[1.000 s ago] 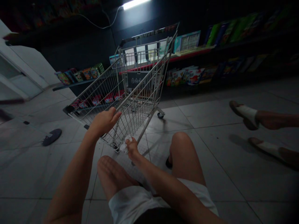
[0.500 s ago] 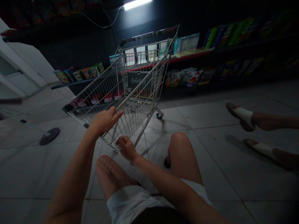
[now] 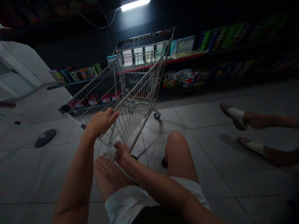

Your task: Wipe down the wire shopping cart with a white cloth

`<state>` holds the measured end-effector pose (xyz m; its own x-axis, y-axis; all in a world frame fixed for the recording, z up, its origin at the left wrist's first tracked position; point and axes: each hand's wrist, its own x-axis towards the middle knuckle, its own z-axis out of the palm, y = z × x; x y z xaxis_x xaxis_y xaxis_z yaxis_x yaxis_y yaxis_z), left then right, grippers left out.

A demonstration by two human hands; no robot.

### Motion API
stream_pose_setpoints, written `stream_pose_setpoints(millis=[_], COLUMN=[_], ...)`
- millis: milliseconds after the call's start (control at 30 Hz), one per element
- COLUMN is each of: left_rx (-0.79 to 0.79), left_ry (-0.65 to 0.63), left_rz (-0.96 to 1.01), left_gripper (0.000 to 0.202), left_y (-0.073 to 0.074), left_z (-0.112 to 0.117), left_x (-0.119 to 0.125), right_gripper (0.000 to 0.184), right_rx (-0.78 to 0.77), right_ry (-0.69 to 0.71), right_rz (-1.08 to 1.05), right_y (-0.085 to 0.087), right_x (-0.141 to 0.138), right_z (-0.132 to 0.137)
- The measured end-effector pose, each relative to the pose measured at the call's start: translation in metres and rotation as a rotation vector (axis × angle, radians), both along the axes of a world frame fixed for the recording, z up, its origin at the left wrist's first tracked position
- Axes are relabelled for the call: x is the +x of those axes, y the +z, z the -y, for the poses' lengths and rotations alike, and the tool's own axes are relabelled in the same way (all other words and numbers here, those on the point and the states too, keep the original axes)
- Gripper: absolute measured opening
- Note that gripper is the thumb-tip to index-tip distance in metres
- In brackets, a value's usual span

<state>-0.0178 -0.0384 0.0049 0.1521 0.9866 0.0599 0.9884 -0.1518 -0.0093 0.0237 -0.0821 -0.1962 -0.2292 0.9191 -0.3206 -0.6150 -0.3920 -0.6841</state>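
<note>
A wire shopping cart (image 3: 140, 93) stands in front of me, its handle toward the shelves. My left hand (image 3: 101, 122) is closed over the upper rim of the basket near its front corner, thumb pointing right. Below it, my right hand (image 3: 122, 152) holds a crumpled white cloth (image 3: 111, 152), low at the front bottom edge of the basket and just above my left knee. The cloth's lower part hangs loose. Whether the cloth touches the wires I cannot tell.
Shelves with books and packets (image 3: 182, 77) run behind the cart. At right are another person's feet in sandals (image 3: 233, 115). A post with a round dark base (image 3: 45, 137) stands on the tiled floor at left. A tube light (image 3: 135, 4) shines above.
My right hand has drawn slightly back and down from the basket's lower edge, and more of the white cloth shows. My left hand stays on the rim. The view has shifted a little.
</note>
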Motion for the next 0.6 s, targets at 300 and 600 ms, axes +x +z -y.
stream_pose_setpoints(millis=[300,600], left_rx=[0.048,0.081], left_ry=[0.023,0.097], left_rz=[-0.119,-0.034], left_gripper=[0.047,0.052], left_y=[-0.001,0.010], left_z=[0.002,-0.024], left_x=[0.001,0.030], right_gripper=[0.018,0.019], right_rx=[1.236,0.324], right_ry=[-0.054,-0.117], right_rz=[0.816,0.518], right_y=[-0.008,-0.082], right_x=[0.035,0.069], right_z=[-0.034,-0.037])
